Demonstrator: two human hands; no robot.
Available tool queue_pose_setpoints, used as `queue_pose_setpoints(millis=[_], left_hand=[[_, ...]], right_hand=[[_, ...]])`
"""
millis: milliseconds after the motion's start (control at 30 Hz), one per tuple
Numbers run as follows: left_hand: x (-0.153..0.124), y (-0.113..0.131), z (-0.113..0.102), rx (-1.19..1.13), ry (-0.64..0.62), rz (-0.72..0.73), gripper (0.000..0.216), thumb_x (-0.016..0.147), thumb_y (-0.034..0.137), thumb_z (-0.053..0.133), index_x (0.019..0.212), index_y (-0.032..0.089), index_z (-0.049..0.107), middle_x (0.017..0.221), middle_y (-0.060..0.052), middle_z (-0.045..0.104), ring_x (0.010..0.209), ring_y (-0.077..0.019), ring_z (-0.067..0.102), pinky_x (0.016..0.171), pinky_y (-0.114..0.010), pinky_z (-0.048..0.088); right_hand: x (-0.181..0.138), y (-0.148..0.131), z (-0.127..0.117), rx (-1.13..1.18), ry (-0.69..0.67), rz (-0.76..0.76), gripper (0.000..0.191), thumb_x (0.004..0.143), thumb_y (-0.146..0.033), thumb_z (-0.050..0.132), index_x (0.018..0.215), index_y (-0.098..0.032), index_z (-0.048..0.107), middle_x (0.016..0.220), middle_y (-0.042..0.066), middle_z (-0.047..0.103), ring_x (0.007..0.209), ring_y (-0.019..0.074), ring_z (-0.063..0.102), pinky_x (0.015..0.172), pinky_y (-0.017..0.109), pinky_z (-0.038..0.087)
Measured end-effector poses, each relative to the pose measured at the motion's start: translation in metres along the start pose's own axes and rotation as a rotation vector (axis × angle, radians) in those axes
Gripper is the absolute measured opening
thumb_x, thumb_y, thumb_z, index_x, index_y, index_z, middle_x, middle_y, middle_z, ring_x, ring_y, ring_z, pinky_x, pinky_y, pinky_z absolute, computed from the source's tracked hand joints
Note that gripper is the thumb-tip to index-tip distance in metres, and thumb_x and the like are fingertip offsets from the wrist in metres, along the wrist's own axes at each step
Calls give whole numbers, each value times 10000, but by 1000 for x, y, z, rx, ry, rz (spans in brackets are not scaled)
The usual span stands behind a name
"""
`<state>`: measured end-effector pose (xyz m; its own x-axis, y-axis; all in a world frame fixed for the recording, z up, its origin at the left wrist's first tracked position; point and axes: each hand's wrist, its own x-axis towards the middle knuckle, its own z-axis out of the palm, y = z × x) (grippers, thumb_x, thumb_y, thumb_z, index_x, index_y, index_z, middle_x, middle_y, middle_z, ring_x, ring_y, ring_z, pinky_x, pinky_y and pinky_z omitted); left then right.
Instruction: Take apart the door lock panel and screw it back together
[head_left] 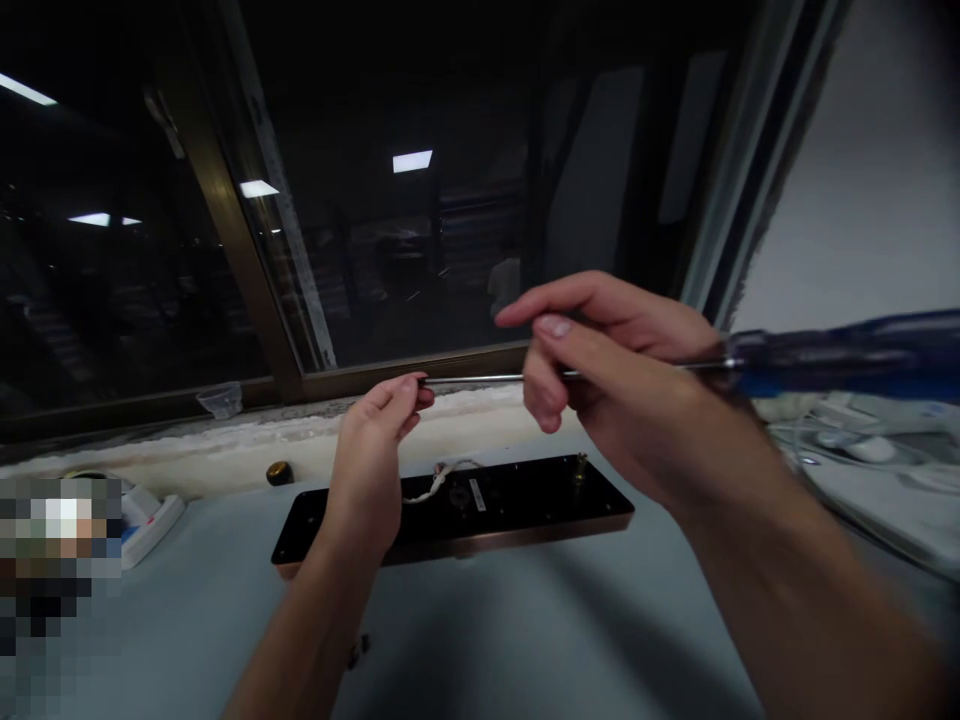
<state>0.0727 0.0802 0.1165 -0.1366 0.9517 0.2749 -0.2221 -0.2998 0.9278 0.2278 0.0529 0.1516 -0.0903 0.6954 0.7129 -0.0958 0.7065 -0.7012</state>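
A screwdriver with a dark blue handle (847, 355) and a long thin metal shaft (480, 379) lies nearly level across the view. My left hand (375, 440) pinches the shaft's dark tip between thumb and fingers; whether a small screw sits there cannot be made out. Around the shaft, closer to the handle, my right hand (607, 370) is loosely closed, its index finger stretched out. Below both hands rests a long black plate with a copper-coloured edge (525, 500). A pale twisted cable (435, 485) comes from it, and a brass post (580, 470) stands near its right end.
A small dark-gold cap (279, 472) sits behind the plate's left end. Small dark pieces (358, 650) lie on the pale blue table (480, 640). A clear plastic cup (220, 400) is on the sill, a white power strip (154, 530) at left, cables (847, 440) at right.
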Motion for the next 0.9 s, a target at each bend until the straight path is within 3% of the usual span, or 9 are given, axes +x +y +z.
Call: queue_pose_setpoints(millis=[100,233,400,500,600,667,800,833,900], left_hand=[[3,1,-1,364,-40,163,162,751,301,560,766,189,676,770,-7,664,836,-161,559,817,-265,358],[6,2,-7,708,-325,150,251,780,335,496,675,193,674,779,-3,678,841,-201,574,764,-267,380],[4,-3,-15,921,-717,142,293,811,316,422,739,219,690,723,4,675,738,-190,586,679,-263,404],[2,-7,-16,1075,-813,183,306,824,259,387,818,225,690,801,-15,690,785,-198,593,729,-286,403],[7,-8,-18,1052,-781,253,267,806,245,435,911,236,680,954,-31,683,918,-213,577,825,-311,385],[14,-5,-22,918,-650,290,225,776,256,493,892,238,685,978,-34,677,901,-200,582,789,-282,406],[33,5,-45,658,-224,201,299,772,396,494,861,195,695,586,-31,654,474,-142,526,529,-239,409],[37,7,-53,677,-182,146,351,770,446,482,840,182,703,513,-32,629,452,-150,524,533,-248,414],[43,9,-71,821,-192,81,374,725,491,531,851,188,710,627,-72,689,636,-205,618,675,-282,440]], right_hand=[[5,1,-8,66,58,139,137,828,-186,456,788,-227,581,463,-55,405,384,71,391,385,226,296],[9,0,-18,55,91,313,140,810,-154,441,777,-199,569,428,-58,379,337,57,343,341,211,239],[11,10,-24,-72,-54,550,143,801,-171,433,798,-166,575,369,-70,347,312,39,250,314,186,161],[12,22,-25,-136,-149,625,154,796,-199,433,836,-168,579,369,-72,347,319,41,236,311,177,156],[13,34,-25,-195,-226,657,173,796,-215,422,859,-175,578,374,-74,350,322,45,234,314,174,162],[13,39,-22,-213,-262,683,176,799,-233,419,873,-182,570,381,-76,357,329,49,237,316,171,170],[12,46,-16,-230,-295,693,174,799,-238,414,893,-181,550,384,-82,353,335,51,241,319,169,162],[12,48,-15,-233,-306,693,175,799,-239,414,896,-180,548,383,-83,352,334,51,242,321,169,160],[12,50,-13,-241,-322,694,178,800,-244,418,903,-181,547,382,-85,350,335,50,245,325,167,164]])
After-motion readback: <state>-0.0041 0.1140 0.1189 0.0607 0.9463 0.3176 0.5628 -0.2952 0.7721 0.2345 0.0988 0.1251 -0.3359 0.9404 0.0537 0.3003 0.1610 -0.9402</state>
